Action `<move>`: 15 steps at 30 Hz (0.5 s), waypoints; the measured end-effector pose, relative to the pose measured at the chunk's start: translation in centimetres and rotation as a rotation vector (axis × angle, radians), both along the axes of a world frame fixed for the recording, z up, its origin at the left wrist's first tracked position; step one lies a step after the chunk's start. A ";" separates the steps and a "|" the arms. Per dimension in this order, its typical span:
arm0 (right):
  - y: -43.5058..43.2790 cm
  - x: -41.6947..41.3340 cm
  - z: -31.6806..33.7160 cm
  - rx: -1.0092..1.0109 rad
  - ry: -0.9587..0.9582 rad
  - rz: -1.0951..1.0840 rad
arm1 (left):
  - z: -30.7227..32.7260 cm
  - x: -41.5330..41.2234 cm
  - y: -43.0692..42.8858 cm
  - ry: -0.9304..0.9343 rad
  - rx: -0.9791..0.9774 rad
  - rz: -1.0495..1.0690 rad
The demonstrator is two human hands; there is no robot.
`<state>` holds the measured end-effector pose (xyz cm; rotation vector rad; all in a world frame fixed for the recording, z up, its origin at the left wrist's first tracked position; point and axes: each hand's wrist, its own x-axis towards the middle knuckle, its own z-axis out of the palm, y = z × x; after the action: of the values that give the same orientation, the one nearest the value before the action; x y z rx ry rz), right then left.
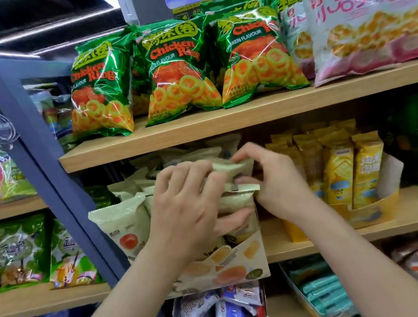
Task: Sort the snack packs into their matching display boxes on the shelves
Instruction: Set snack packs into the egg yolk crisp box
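Observation:
A cream display box (239, 261) printed with egg-yolk pastries stands on the middle shelf, filled with several cream snack packs (122, 224). My left hand (189, 206) grips a bunch of these packs at the box's front right, thumb underneath and fingers curled over the top. My right hand (272, 177) pinches the upper edge of one cream pack (232, 167) just above the box. To the right, a yellow display box (371, 213) holds several upright yellow packs (338, 170).
Green Chicken Ring bags (175, 69) and pink-white bags (369, 25) fill the top shelf (250, 118). Below are a box of blue-white packs (218, 309) and teal packs (325, 293). A blue upright post (42, 155) separates the left shelving, which holds green bags (21, 250).

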<state>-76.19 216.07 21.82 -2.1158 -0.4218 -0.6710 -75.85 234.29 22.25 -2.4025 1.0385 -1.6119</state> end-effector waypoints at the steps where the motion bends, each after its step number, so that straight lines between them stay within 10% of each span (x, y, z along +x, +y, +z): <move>1: 0.3 0.1 -0.5 -0.017 0.042 0.003 | -0.3 -0.4 0.1 0.058 -0.015 0.031; 7: -0.9 0.3 0.0 0.042 0.203 0.060 | 0.9 -1.4 -0.4 0.494 0.098 0.365; 15: 1.6 -1.4 -3.6 -0.174 -0.107 -0.125 | 2.0 -1.0 -1.8 0.600 0.149 0.376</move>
<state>-77.61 217.62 18.25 -2.2916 -0.4224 -0.8490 -76.82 232.48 24.28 -2.8137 0.6564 -0.6862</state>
